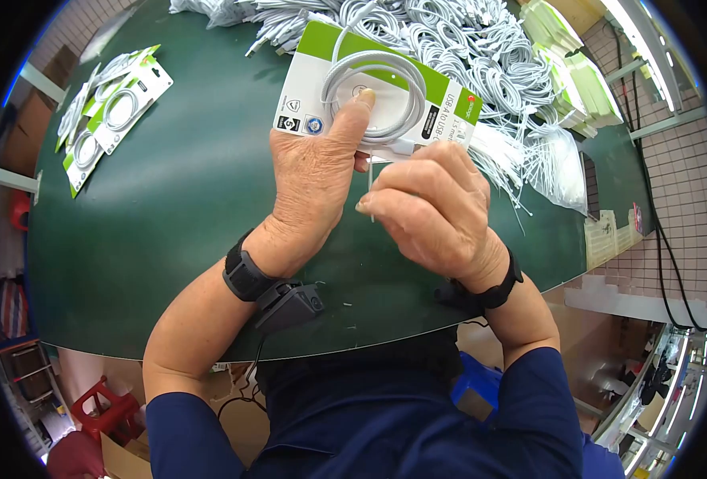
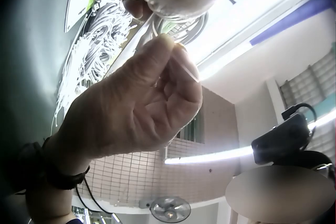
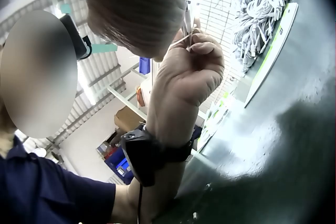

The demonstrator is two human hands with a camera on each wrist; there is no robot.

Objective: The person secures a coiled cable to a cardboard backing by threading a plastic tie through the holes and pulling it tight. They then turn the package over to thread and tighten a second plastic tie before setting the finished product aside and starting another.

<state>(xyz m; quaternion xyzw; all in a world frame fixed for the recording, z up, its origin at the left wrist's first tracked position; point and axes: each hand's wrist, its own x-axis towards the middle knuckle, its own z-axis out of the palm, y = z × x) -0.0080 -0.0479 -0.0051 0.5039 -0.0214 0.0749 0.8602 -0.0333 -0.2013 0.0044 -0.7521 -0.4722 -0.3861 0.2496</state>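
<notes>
Two hands at one card [image 1: 390, 110], raised over the near-middle of the green table [image 1: 202, 255]. Left hand [image 1: 315, 172] grips the card's lower left: thumb on the face inside the coil [image 1: 415, 94], fingers behind. Presumed reason: thumb pressure steadies the ring against the print. Right hand [image 1: 439, 209] has its fingers curled in, thumb and forefinger tips pinching a thin white tie [image 2: 187, 70] near the card's lower edge; so narrow a strip seems to need a fingertip hold. Whether the tie passes through the card, cannot be sure: the right hand masks the lower right corner, and the wrist views are glary there.

Around: cable heap [image 1: 481, 52] beyond the card, its near side partly hidden by it; tie bundle [image 1: 493, 156] and clear bag [image 1: 559, 172] to the right, presumably set within right-hand reach; card stack [image 1: 567, 88] farther right. Carded coils [image 1: 122, 108] lie overlapping at far left, well apart from the heap, likely to leave elbow room
</notes>
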